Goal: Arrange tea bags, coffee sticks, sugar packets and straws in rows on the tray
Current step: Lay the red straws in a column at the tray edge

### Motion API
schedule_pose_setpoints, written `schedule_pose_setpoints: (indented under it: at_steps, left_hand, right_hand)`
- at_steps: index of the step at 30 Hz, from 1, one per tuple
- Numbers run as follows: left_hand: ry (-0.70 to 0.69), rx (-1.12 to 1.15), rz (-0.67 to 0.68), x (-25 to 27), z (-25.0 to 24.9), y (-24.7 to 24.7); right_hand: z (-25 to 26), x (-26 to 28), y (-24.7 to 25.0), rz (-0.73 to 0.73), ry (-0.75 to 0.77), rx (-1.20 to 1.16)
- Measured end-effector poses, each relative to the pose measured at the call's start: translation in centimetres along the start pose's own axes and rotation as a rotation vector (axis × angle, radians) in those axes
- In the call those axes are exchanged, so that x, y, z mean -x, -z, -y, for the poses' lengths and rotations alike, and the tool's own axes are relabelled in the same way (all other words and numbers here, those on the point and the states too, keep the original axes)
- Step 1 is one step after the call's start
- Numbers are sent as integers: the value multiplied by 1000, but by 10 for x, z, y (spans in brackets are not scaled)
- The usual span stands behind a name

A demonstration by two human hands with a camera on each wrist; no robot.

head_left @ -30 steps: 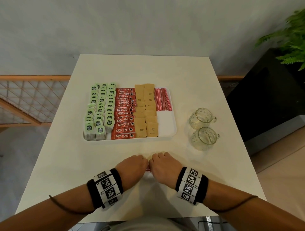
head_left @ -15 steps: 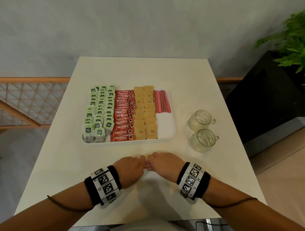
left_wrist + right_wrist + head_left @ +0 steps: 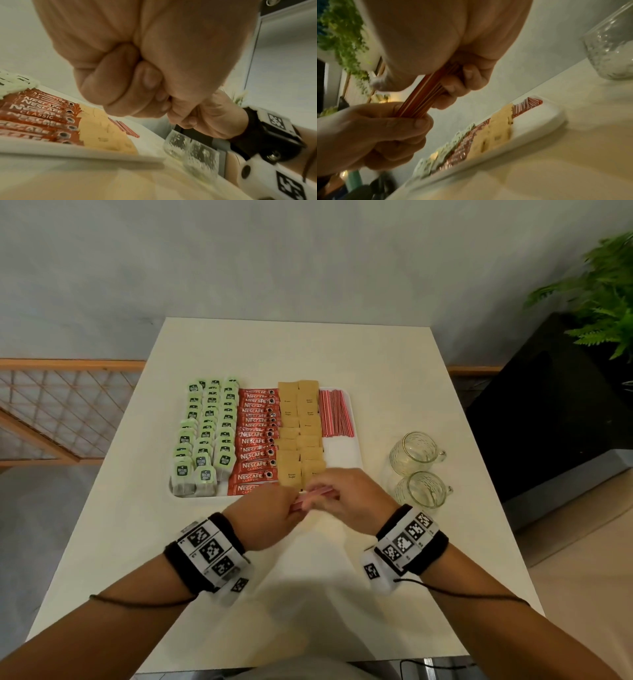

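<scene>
A bundle of red-and-white straws [image 3: 313,497] [image 3: 426,94] hangs just above the near edge of the white tray [image 3: 356,455]. My left hand [image 3: 265,517] grips its left end and my right hand [image 3: 349,501] grips its right end, fingers curled round it. On the tray lie rows of green tea bags [image 3: 205,436], red coffee sticks [image 3: 255,440] and brown sugar packets [image 3: 301,436]. More straws [image 3: 335,414] fill the far right of the tray, with bare tray in front of them. In the left wrist view my left fist [image 3: 137,75] hides the bundle.
Two empty glass mugs [image 3: 416,453] [image 3: 423,489] stand on the white table [image 3: 308,350] right of the tray, close to my right wrist. A black planter with a fern [image 3: 599,302] is at the far right, and a wooden lattice rail [image 3: 61,405] at the left.
Both hands have lifted the straw bundle off the table in front of the tray and carried it forward to the tray's near edge.
</scene>
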State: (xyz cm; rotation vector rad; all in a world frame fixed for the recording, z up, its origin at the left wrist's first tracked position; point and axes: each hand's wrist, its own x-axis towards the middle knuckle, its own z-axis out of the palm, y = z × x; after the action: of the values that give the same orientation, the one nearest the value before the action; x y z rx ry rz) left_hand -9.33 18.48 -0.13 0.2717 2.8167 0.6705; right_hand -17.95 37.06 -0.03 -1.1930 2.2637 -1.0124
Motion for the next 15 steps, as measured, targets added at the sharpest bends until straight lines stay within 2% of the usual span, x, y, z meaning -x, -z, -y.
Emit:
schedule_pose_setpoints:
  at_steps: [4,7,11,15]
  left_hand:
    - [32,59,-96,-11,-4,18]
    - [63,95,-149,-18,-7,27]
    - [15,133,-226,-25,-22,36]
    - [7,175,-281,-32,-25,39]
  right_hand:
    - [-1,-7,11,-344,-10,-231]
    - [6,-16,15,-511,-68,-421]
    - [22,-27,9,-543,-83,-607]
    - [20,-28,8,-570,-58,-500]
